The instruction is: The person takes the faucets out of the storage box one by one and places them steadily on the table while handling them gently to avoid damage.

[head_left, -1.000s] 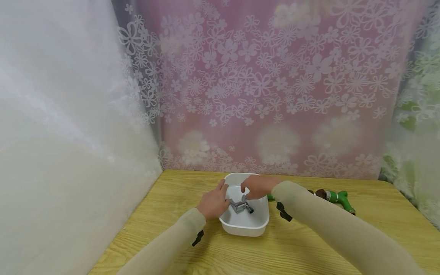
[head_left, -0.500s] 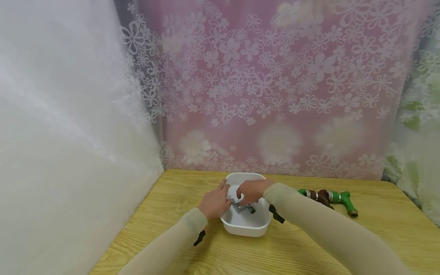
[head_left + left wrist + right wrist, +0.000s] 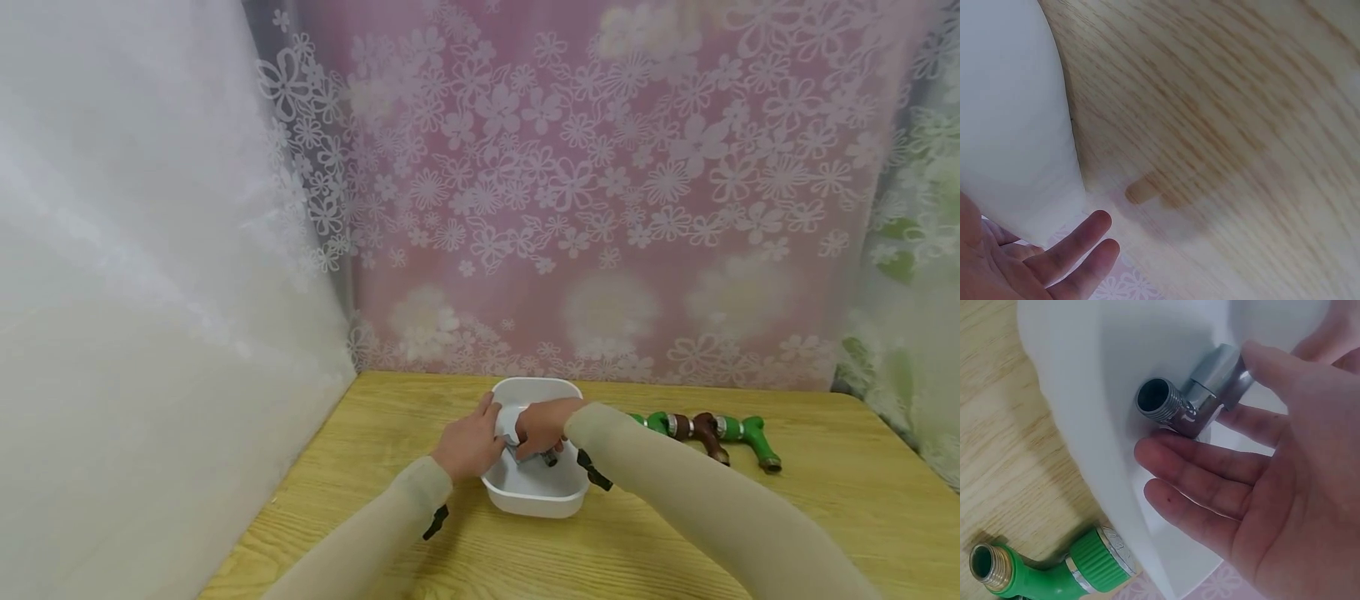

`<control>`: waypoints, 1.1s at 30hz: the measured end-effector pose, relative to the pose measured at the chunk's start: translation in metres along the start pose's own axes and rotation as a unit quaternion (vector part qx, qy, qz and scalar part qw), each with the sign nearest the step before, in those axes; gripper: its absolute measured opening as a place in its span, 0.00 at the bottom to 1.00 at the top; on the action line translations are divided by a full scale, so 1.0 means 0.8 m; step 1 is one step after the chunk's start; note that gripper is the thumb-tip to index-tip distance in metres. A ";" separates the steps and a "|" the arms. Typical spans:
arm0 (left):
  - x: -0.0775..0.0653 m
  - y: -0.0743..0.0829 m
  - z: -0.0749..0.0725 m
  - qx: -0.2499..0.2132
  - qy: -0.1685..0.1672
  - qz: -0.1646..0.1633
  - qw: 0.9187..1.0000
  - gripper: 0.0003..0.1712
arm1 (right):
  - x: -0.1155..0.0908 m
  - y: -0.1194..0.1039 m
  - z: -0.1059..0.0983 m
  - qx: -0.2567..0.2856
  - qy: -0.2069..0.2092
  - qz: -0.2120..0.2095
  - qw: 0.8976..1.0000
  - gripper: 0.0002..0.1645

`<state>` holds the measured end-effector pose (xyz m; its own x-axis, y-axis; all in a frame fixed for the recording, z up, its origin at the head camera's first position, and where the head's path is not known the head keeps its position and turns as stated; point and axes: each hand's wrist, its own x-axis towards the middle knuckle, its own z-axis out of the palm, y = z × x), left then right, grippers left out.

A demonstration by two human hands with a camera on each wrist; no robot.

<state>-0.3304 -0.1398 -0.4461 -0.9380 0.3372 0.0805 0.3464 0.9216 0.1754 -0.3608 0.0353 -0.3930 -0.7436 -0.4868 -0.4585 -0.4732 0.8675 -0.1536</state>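
A white plastic basin (image 3: 534,505) stands on the table, with a chrome angle valve (image 3: 1207,394) inside it. My left hand (image 3: 468,446) grips the basin's left rim, thumb on the inner side. Two of its fingers (image 3: 1079,244) stretch out beyond the outer wall in the left wrist view. My right hand (image 3: 550,423) reaches down into the basin and pinches the chrome valve between thumb and index finger. The other right fingers (image 3: 1197,481) extend loosely beneath it. The valve's threaded end faces the wrist camera; much of its body is covered by the right hand in the head view.
Green and brown valves lie in a row on the wooden table to the right, among them a brown valve (image 3: 705,435) and a green valve (image 3: 757,442). A pink flowered curtain (image 3: 600,208) hangs behind the table, and a white sheet (image 3: 150,292) on the left.
My right hand has moved left and down in the basin, onto the chrome valve. More of the row of valves shows beside the right sleeve. My left hand stays on the rim.
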 end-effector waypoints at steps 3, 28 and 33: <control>0.001 0.001 0.001 -0.001 -0.001 0.000 1.000 0.34 | 0.000 0.001 0.002 0.005 0.002 0.001 1.000 0.15; 0.000 0.003 0.001 0.000 -0.004 -0.014 1.000 0.34 | 0.000 0.013 0.009 -0.009 0.023 -0.009 1.000 0.15; -0.001 0.003 -0.001 0.003 -0.006 -0.008 1.000 0.34 | -0.008 0.017 0.003 -0.009 0.038 -0.029 0.999 0.15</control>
<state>-0.3289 -0.1379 -0.4451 -0.9438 0.3240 0.0652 0.3305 0.9282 0.1710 -0.3615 0.0505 -0.3943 -0.7485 -0.5425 -0.3814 -0.5243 0.8362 -0.1606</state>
